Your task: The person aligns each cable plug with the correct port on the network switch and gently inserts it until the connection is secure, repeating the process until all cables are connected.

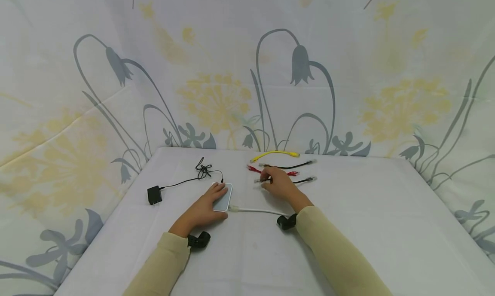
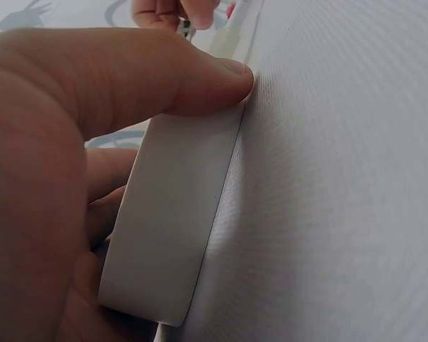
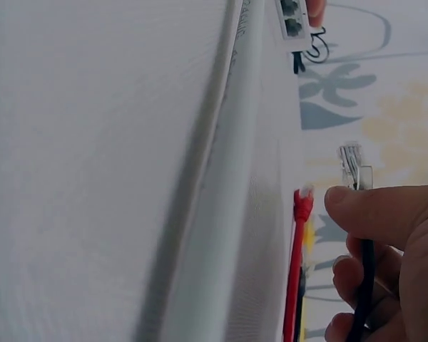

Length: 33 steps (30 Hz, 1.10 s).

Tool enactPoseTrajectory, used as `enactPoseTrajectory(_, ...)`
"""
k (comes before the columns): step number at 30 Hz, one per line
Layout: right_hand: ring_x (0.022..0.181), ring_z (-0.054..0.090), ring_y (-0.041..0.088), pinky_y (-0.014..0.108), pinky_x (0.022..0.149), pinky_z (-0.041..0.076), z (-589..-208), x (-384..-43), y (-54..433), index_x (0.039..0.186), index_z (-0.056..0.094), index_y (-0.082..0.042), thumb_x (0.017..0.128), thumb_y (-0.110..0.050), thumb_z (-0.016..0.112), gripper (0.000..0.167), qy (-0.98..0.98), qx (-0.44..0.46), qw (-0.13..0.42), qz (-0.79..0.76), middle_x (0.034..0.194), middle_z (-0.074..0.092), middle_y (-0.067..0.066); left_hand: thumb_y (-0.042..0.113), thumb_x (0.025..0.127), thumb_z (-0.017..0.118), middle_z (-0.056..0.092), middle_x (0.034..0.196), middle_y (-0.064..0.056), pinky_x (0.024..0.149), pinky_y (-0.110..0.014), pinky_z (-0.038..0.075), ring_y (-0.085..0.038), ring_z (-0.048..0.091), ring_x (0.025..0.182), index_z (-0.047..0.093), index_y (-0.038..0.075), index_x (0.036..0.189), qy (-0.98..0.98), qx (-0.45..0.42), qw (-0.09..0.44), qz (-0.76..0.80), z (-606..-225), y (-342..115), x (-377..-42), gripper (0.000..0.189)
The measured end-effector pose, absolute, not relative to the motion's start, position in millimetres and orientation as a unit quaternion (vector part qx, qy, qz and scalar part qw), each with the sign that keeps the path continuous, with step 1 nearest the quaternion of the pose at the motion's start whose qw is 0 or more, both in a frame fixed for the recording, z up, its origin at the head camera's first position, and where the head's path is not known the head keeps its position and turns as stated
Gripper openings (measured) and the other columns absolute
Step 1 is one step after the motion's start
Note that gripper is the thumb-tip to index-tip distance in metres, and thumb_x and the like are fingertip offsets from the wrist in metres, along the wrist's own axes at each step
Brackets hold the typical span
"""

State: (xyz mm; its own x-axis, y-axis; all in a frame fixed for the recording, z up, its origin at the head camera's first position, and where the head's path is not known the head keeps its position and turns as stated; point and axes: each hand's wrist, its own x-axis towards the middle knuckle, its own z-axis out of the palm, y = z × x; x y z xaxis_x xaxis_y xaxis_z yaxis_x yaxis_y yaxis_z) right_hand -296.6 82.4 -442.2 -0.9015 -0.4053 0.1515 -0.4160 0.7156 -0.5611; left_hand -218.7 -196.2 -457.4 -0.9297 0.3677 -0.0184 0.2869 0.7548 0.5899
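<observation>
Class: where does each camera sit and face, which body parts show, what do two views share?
Head: on the head, facing forward and down; left hand, right hand and sleeves show.
Left wrist: worn there, facing that hand gripping a network switch; right fingers up top.
Right wrist: worn there, facing that hand pinching a black Ethernet cable; left finger up top.
Wrist views share a white cable.

From the head, we look forward and down over the white box [image 1: 223, 203]; our left-wrist view sits close beside it, our right-wrist view farther off; all three share it.
</observation>
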Motion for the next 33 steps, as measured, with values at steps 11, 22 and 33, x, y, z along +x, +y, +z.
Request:
enactPoseTrajectory(11,0.083,0.055,0.014,0.033,0.078,0.047,-439.0,-284.2,76.2,0.096,0.063,-0.016,0.087,-0.018,0.071,0.012,-0.926,0.213,-0.012,0.312,0.095,0.063,-0.001,0.028,0.079,0.074,0.023,0.162,0.0,0.116,-0.054,0.023,-0.026,0.007,0.152,0.036,0.016,0.151,0.933,0.174,0.069,0.307,-457.3,-195.6,-218.7,0.082)
enactPoseTrajectory(22,0.082,0.056,0.011,0.03,0.077,0.048,-443.1,-273.7,69.8,0.092,0.068,-0.016,0.084,-0.017,0.075,0.01,-0.921,0.216,-0.013,0.325,0.092,0.063,-0.003,0.028,0.079,0.074,0.022,0.162,0.0,0.116,-0.055,0.023,-0.026,0.008,0.152,0.036,0.016,0.151,0.934,0.166,0.072,0.307,-454.4,-194.1,-216.7,0.082)
enactPoseTrajectory(33,0.084,0.058,0.008,0.03,0.08,0.05,-447.5,-266.6,65.3,0.092,0.068,-0.018,0.084,-0.021,0.075,0.011,-0.917,0.214,-0.017,0.336,0.09,0.065,-0.007,0.028,0.08,0.074,0.022,0.162,-0.001,0.116,-0.055,0.023,-0.027,0.007,0.152,0.035,0.016,0.151,0.934,0.17,0.072,0.305,-454.7,-194.2,-217.8,0.082)
